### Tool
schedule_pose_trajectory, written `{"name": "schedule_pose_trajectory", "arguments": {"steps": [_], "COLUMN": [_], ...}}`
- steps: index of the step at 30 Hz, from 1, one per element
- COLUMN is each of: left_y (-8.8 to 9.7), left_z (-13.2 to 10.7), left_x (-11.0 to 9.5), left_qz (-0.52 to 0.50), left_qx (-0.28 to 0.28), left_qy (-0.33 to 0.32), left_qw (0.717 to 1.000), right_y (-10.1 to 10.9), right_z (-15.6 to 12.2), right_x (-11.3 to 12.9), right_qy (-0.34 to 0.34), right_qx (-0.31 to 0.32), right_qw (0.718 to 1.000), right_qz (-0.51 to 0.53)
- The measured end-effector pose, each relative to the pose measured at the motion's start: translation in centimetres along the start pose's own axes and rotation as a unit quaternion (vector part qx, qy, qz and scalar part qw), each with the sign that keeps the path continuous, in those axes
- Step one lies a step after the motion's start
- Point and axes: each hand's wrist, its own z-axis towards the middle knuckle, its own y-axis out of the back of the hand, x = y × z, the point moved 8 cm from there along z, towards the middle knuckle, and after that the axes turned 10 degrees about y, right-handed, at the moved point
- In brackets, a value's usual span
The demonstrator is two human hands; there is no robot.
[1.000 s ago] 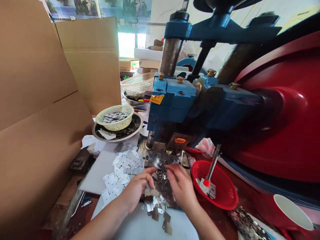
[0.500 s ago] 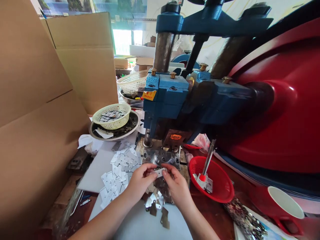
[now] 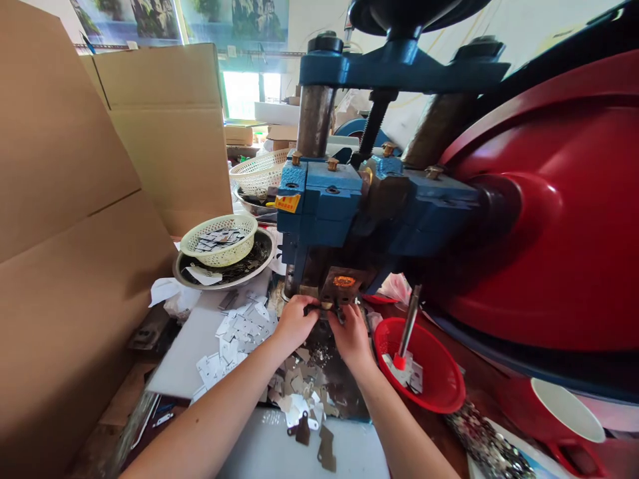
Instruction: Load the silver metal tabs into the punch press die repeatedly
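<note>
Both of my hands reach in under the head of a blue punch press [image 3: 319, 226], at its die. My left hand [image 3: 298, 320] comes from the left with thumb and fingers pinched at one end of a small metal plate [image 3: 327, 307]. From the other side, my right hand [image 3: 351, 332] is closed at the plate's right end. Shadow and my fingers hide most of the plate. Just below my hands, small metal offcuts [image 3: 302, 379] lie in a loose heap. Left of my left forearm, flat silver plates [image 3: 244, 329] are spread on a white board.
A red basket [image 3: 446, 372] with plates and a metal rod stands at the right. At the left, a cream basket [image 3: 219, 256] of plates rests on a metal bowl [image 3: 182, 266]. Cardboard [image 3: 164, 133] walls the left; a large red wheel [image 3: 564, 219] and a red mug [image 3: 549, 419] are right.
My hands have moved forward with the plate, from in front of the press to the die under its head. The camera view has tilted up slightly, showing more offcuts below.
</note>
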Motion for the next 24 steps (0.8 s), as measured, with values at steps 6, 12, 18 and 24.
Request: {"name": "schedule_pose_trajectory", "arguments": {"steps": [6,12,18,24], "left_y": [-0.7,-0.9,3.2,4.9], "left_z": [0.6,0.9,-1.4,-7.3], "left_x": [0.5,-0.6,-1.0,1.8], "left_qz": [0.002,0.010,0.017,0.152], "left_qx": [0.041,0.067,0.021,0.096], "left_qy": [-0.014,-0.047,-0.061,-0.048], "left_qw": [0.999,0.997,0.998,0.983], "right_y": [-0.6,-1.0,1.4,3.0], "right_z": [-0.1,0.2,-1.8,-7.9], "right_x": [-0.7,-0.8,0.2,0.6], "right_qy": [-0.001,0.006,0.001,-0.022], "right_qx": [0.011,0.016,0.009,0.092], "right_qw": [1.000,1.000,1.000,0.995], "right_qz": [0.014,0.024,0.026,0.015]}}
